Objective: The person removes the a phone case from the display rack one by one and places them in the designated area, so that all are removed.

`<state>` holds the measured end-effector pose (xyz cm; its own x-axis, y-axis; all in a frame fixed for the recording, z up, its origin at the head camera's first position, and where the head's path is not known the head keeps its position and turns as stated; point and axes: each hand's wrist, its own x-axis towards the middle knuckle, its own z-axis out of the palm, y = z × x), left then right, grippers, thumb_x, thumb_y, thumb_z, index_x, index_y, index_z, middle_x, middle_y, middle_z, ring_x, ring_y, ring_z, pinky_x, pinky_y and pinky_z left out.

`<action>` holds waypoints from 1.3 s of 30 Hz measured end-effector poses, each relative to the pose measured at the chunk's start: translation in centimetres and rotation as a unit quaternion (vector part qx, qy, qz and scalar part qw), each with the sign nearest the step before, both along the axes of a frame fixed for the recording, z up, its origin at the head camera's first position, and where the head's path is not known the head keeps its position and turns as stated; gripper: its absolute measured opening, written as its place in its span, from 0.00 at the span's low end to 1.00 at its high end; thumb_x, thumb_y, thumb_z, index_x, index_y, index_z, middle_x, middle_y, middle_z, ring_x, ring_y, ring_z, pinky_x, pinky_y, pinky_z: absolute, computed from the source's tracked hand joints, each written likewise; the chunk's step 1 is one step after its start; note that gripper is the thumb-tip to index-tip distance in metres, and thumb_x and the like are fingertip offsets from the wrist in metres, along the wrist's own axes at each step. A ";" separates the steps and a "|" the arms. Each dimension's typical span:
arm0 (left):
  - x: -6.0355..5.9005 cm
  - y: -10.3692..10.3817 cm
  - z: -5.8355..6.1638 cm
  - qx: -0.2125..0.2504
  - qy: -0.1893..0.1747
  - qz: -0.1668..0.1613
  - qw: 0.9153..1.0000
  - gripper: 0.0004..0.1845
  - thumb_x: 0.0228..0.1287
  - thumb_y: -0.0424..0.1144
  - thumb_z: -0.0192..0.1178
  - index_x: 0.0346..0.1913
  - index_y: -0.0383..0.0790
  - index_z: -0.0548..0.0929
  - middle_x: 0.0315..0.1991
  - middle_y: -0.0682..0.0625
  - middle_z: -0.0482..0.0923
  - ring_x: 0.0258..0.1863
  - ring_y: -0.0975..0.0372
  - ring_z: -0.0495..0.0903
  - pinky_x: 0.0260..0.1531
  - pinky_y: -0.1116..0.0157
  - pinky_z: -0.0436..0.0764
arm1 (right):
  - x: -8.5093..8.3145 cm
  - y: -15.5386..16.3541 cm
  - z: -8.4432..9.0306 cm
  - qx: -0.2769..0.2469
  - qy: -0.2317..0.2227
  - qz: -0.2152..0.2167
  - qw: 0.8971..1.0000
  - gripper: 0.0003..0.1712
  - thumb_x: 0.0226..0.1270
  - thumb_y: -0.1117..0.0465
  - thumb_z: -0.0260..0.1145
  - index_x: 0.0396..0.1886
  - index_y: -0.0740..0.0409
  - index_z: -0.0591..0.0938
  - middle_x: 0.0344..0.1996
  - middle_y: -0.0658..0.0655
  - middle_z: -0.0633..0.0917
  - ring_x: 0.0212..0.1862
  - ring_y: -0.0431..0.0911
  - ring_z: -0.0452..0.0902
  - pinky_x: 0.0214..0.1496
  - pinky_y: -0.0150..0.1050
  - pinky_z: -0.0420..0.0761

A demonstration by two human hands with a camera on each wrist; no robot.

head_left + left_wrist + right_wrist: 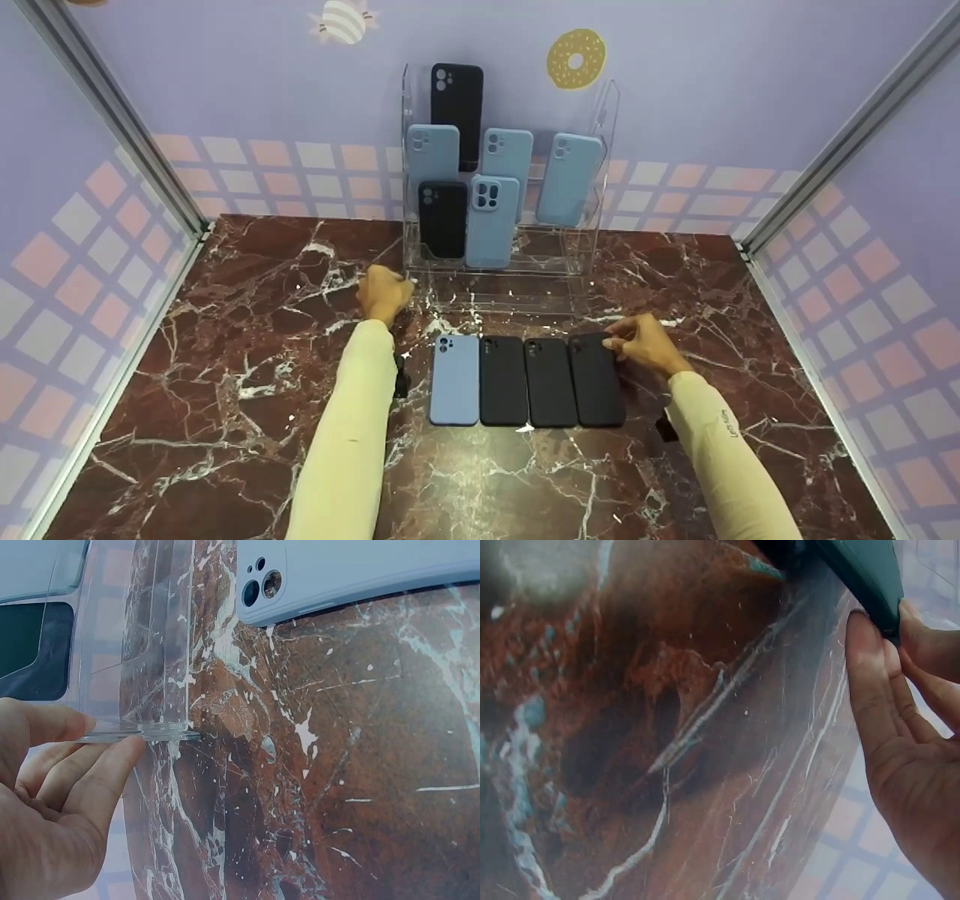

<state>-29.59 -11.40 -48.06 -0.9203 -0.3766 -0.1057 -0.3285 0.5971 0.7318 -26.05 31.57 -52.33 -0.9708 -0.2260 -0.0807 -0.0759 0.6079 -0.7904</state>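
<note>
Four phone cases lie in a row on the marble table (225, 390): a light blue case (454, 379) on the left, then three black ones. My right hand (643, 343) pinches the top right corner of the rightmost black case (598, 386); in the right wrist view that dark case (862, 570) sits between the right hand's fingertips (862, 637). My left hand (386, 289) holds the front left corner of the clear acrylic stand (510, 289). In the left wrist view the stand's base plate (150, 733) lies between the left hand's thumb and finger (112, 769), with the light blue case (360, 574) beyond.
The stand holds several upright cases: black ones (457, 112) (442, 219) and light blue ones (492, 221) (570, 180). Purple walls with metal corner posts (112, 120) close in the table on three sides.
</note>
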 end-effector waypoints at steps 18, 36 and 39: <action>0.0 0.0 -0.1 0.005 -0.011 -0.003 1.000 0.15 0.59 0.36 0.62 0.48 0.35 0.89 0.51 0.38 0.86 0.57 0.42 0.81 0.62 0.48 0.74 | -0.1 -1.0 1.0 0.025 -0.003 -0.018 1.000 0.15 0.63 0.72 0.71 0.46 0.79 0.83 0.35 0.69 0.87 0.32 0.59 0.87 0.31 0.44 0.87; 0.0 -0.1 -0.1 0.010 -0.008 -0.001 1.000 0.15 0.60 0.37 0.64 0.48 0.36 0.90 0.51 0.39 0.86 0.55 0.42 0.82 0.59 0.48 0.76 | -2.7 -10.1 8.9 0.078 0.137 0.020 0.987 0.21 0.58 0.63 0.78 0.49 0.68 0.84 0.44 0.68 0.88 0.42 0.57 0.87 0.49 0.49 0.85; -0.1 -0.1 -0.2 0.010 -0.005 -0.003 1.000 0.15 0.60 0.37 0.63 0.48 0.35 0.89 0.51 0.40 0.86 0.55 0.42 0.82 0.59 0.48 0.76 | -3.4 -11.6 9.9 0.066 0.158 0.025 0.985 0.25 0.58 0.62 0.78 0.52 0.68 0.83 0.48 0.67 0.87 0.45 0.57 0.86 0.50 0.47 0.84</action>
<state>-29.65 -11.51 -48.23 -0.9210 -0.3696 -0.1228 -0.3332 0.5845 0.7398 -29.41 20.02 -42.46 -0.9403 -0.2818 0.1910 -0.3371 0.6931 -0.6371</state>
